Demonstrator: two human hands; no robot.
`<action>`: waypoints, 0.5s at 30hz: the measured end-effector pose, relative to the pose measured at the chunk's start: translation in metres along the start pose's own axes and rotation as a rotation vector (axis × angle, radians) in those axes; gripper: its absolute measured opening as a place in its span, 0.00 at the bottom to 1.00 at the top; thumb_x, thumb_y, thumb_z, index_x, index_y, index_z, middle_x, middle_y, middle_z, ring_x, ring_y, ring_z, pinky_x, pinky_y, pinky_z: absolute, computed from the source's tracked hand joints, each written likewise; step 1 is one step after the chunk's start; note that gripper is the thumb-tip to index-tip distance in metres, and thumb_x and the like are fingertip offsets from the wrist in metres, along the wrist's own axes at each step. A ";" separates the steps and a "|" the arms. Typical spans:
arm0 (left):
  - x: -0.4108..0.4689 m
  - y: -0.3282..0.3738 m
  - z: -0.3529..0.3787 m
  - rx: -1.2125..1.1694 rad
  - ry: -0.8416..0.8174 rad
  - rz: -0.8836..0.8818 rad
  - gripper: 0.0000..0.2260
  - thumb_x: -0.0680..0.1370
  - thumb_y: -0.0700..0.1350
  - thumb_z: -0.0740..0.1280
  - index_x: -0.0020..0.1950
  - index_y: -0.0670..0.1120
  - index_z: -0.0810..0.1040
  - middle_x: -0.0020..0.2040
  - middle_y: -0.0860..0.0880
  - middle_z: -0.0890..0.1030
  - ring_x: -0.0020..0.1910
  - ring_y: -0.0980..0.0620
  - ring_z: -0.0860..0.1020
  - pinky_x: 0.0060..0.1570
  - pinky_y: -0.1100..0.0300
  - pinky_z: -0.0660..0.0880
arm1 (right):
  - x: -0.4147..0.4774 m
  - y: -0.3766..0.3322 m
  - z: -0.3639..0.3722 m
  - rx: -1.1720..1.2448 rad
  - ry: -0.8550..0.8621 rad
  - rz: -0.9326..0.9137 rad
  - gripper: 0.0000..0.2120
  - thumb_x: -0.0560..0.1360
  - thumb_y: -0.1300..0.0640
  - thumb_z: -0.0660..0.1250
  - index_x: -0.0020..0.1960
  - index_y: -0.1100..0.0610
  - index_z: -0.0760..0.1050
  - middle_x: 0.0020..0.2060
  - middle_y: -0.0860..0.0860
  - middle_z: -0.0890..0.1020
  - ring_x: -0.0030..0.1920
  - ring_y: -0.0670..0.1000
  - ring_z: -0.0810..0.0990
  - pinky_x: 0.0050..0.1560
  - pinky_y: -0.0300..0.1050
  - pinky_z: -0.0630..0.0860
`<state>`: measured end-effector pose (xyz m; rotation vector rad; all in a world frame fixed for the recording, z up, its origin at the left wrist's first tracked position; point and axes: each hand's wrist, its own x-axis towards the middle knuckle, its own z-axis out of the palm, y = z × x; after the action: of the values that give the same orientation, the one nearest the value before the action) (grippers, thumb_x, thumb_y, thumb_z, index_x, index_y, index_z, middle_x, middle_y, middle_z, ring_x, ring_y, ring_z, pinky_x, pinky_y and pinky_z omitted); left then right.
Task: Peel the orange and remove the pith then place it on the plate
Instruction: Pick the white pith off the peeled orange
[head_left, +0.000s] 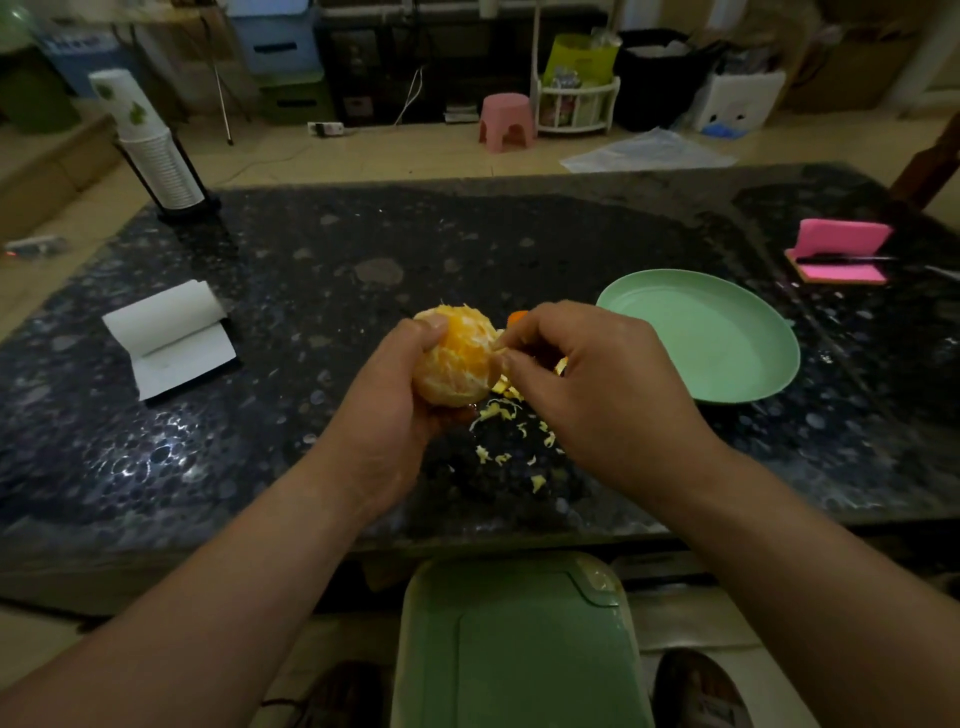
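orange (457, 364), peeled of its skin, sits in the left hand (384, 410) above the dark bench (322, 291), just in front of the person and a little left of the green plate (727, 338). the left hand cups it from below, fingers curled round the fruit and the thumb (428, 327) pressed on its upper left side. the right hand (587, 379) is drawn into a pinch, thumb and forefinger tips (514, 361) meeting at the right flank of the fruit on what looks like a thread of white pith; the thread itself is too small to be sure of. pale scraps of pith (498, 415) lie scattered on the bench under the hands.

the step in hand appears to be stripping the pith, and white webbing over much of the facing side suggests plenty is left. to do it well, catch each strand near its root with the nails and pull along the segment, not straight out, so the thin skin over the flesh does not tear and leak juice. the left hand should hold firmly without squeezing, and turn the fruit bit by bit so each patch comes to face the right hand. the underside is hidden in the palm and will need checking before the fruit goes to the plate, which stands close at the right.
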<state>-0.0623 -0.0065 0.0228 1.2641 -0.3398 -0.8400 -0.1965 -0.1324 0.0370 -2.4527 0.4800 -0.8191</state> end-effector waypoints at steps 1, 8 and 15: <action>0.001 -0.001 0.000 0.031 0.016 0.001 0.19 0.80 0.56 0.66 0.67 0.47 0.79 0.59 0.43 0.85 0.52 0.47 0.83 0.45 0.53 0.79 | 0.000 0.001 0.000 -0.046 -0.005 -0.028 0.03 0.80 0.53 0.73 0.53 0.49 0.85 0.44 0.43 0.83 0.44 0.44 0.80 0.43 0.46 0.79; 0.004 -0.009 0.001 0.158 0.043 0.007 0.25 0.74 0.59 0.68 0.66 0.47 0.78 0.64 0.41 0.82 0.55 0.46 0.82 0.49 0.49 0.79 | -0.001 0.002 0.005 -0.321 -0.035 -0.158 0.06 0.80 0.53 0.70 0.45 0.52 0.82 0.38 0.48 0.80 0.37 0.52 0.78 0.34 0.47 0.72; 0.005 -0.008 0.001 0.146 0.039 0.018 0.26 0.74 0.59 0.68 0.66 0.46 0.79 0.65 0.39 0.82 0.55 0.43 0.82 0.52 0.44 0.79 | 0.001 0.000 0.006 -0.300 -0.003 -0.176 0.06 0.78 0.53 0.69 0.43 0.53 0.78 0.37 0.48 0.78 0.35 0.51 0.74 0.33 0.46 0.67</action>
<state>-0.0629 -0.0115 0.0148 1.4093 -0.3861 -0.7851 -0.1921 -0.1306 0.0334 -2.8045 0.4150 -0.8668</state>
